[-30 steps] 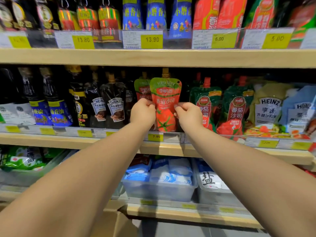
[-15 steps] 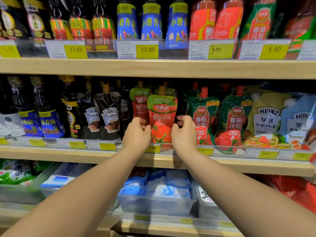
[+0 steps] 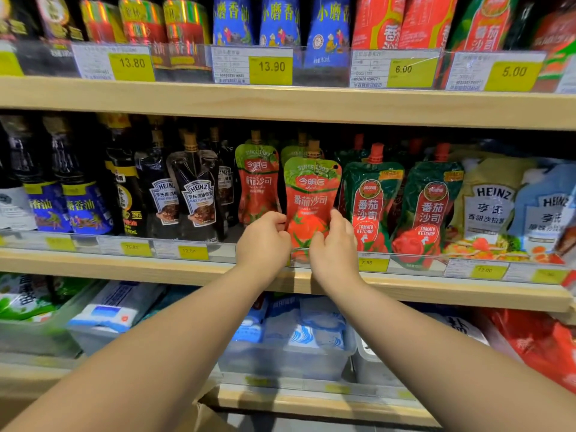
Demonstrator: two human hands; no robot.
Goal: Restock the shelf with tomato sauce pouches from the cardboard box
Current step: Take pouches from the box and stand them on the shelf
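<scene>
We are seating the tomato sauce pouch upright at the front of the middle shelf. Fingers of the left hand and right hand are gripping its lower sides; we are aiming to release both together.

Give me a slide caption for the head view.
Left hand and right hand hold a red pouch upright on the shelf beside green pouches.

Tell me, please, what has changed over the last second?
The red pouch came down onto the middle shelf; the left hand and right hand slid lower along its sides, still holding it. The neighbouring pouches and bottles stayed put.
</scene>
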